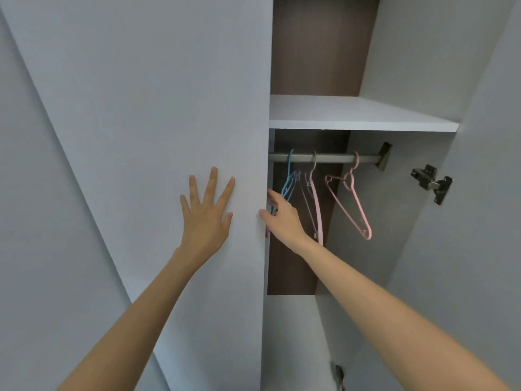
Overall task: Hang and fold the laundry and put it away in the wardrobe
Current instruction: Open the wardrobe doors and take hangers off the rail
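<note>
While I stand close to the wardrobe and look up into it, my left hand (207, 210) lies flat on the closed wardrobe door (169, 122), fingers (212, 182) straight and spread, grasping nothing. My right hand (282, 215) reaches to that door's right edge. Its thumb sits on the front face and its fingers (272, 196) curl round the edge, so it pinches the door. The fingertips are hidden behind the panel.

To the right of the door the wardrobe is open. A pale shelf (361, 114) runs across near the top, with a dark brown back wall above and below it. Just under the shelf a metal rail (335, 158) carries the hangers. 1 blue hanger (289, 182) hangs at the left end, just beside my right fingers, and I cannot tell whether they touch it. 1 pink hanger turned edge-on (317, 204) hangs near the middle. 1 pink hanger seen broadside (352, 204) hangs further right, apart from the others. A dark metal hinge (431, 183) sits on the right side.
</note>
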{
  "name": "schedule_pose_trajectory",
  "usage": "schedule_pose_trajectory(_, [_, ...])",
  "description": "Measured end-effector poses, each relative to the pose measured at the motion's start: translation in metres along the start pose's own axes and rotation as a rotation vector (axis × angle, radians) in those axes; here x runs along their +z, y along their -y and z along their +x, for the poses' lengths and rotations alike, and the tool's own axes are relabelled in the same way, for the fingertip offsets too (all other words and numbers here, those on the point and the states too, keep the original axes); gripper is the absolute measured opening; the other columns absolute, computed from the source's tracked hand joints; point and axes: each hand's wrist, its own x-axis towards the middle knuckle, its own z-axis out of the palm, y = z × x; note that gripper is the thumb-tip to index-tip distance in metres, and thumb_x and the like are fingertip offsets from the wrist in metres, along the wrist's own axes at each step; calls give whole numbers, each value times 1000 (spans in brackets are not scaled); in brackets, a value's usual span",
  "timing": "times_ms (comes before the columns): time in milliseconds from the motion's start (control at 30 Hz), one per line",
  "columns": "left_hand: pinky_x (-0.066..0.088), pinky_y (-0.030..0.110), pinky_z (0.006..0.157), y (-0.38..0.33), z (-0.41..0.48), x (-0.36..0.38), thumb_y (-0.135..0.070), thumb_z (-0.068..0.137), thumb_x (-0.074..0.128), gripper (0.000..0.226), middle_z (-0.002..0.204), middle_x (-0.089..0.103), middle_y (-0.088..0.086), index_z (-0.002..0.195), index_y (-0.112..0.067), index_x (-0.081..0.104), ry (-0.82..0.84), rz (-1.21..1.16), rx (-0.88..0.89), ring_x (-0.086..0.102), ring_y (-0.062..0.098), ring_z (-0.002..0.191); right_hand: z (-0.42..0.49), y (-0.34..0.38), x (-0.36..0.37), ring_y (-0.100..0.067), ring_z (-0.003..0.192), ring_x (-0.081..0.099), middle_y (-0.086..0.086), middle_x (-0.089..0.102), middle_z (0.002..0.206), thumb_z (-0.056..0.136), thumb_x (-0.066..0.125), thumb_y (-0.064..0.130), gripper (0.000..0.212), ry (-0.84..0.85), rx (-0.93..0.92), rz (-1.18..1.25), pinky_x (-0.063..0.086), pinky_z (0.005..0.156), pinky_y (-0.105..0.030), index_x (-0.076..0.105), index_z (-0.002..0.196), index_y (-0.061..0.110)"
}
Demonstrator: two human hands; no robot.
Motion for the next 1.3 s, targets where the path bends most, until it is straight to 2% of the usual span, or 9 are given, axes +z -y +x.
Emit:
schedule_pose_trajectory(200, [8,57,115,14,6,13,-46,96,34,75,152,-33,3,143,-35,-24,-34,22,47,-24,38,140,10,-9,13,-16,125,52,-1,56,134,93,57,10,44,-17,98,46,42,95,-20,46,136,12])
schedule_pose_trajectory(333, [7,55,116,16,4,12,-44,97,36,77,152,-34,3,141,-35,-26,-34,14,62,-24,37,141,5,-8,9,-16,125,51,1,56,130,89,59,1,47,4,141,68,36,80,1,48,134,10])
schedule_pose_trajectory(500, [12,52,117,15,-10,1,-42,97,35,71,155,-25,-1,141,-37,-21,-64,-115,72,-18,32,144,-15,-1,6,-16,126,51,-2,55,134,88,60,-2,50,32,140,67,31,94,-5,46,135,9])
schedule_pose_trajectory(567, [14,50,117,12,-21,-6,-42,98,32,65,157,-20,-3,142,-40,-15,-84,-206,65,-16,29,145,-28,1,4,-15,125,52,1,57,130,87,62,-1,50,41,135,65,37,94,-10,47,134,10])
schedule_pose_trajectory(667, [18,48,118,5,-44,-17,-44,97,32,58,159,-7,-6,143,-44,-2,-153,-404,46,-8,23,147,-54,5,2,-13,118,57,9,59,115,86,64,1,47,55,103,72,44,82,-5,51,131,9])
schedule_pose_trajectory(800, [20,42,117,1,-69,-36,-49,94,37,55,159,6,-10,146,-42,18,-305,-686,34,6,14,146,-94,14,-1,-5,105,61,6,62,112,85,65,0,46,106,66,111,48,81,-7,54,129,7])
schedule_pose_trajectory(1067, [18,31,108,-14,-99,-87,-61,78,61,83,159,3,-9,143,-48,11,-399,-707,-55,9,13,145,-148,28,-3,0,82,66,-1,61,111,91,51,-10,42,319,4,171,52,67,-10,47,133,-4])
schedule_pose_trajectory(1233, [28,46,111,-18,-117,-111,-60,73,66,93,159,9,-6,144,-45,9,-372,-638,-126,15,17,145,-170,37,9,-16,115,59,-3,59,121,90,55,-7,43,418,60,319,50,80,-9,49,133,-1])
schedule_pose_trajectory(1300, [36,52,108,-16,-125,-118,-59,72,67,95,158,13,-7,146,-43,9,-386,-655,-152,18,17,144,-178,39,15,-14,116,57,-1,59,122,89,57,-5,46,467,53,322,49,80,-9,49,134,1])
